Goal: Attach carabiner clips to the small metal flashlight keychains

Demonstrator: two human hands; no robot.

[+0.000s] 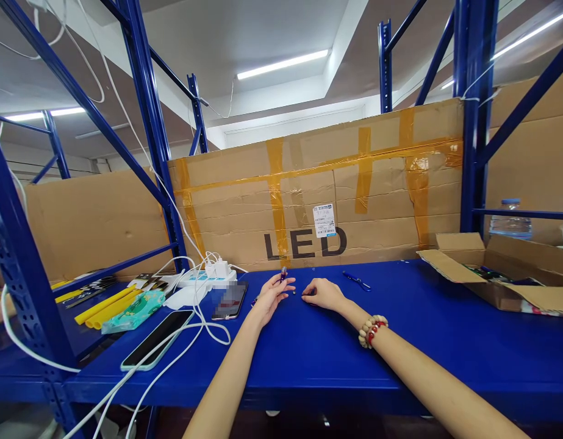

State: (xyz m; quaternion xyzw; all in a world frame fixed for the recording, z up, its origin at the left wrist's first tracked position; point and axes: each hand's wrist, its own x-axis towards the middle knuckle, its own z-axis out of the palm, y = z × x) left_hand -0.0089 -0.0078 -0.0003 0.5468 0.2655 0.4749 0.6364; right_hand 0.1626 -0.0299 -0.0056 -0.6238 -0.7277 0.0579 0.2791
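lower centre, nearest: bare blue metal tabletop point(308, 360); white-and-red bead bracelet point(372, 330) on the right wrist. mid frame: left hand point(269, 297), palm up, grip pinched on a small purple cylinder point(283, 274) held upright at the fingertips. right hand point(323, 294) knuckles up, fingers curled; cannot tell whether its grip holds anything. tiny dark part point(294, 293) lies between the hands. cylinder looks light, stiff, smooth, likely slippery; best pinched across the barrel. beyond: blue-handled tool point(357, 281), then taped brown cardboard box point(382, 201).

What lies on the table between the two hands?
Head view: only a tiny dark piece on the blue table, between left hand and right hand.
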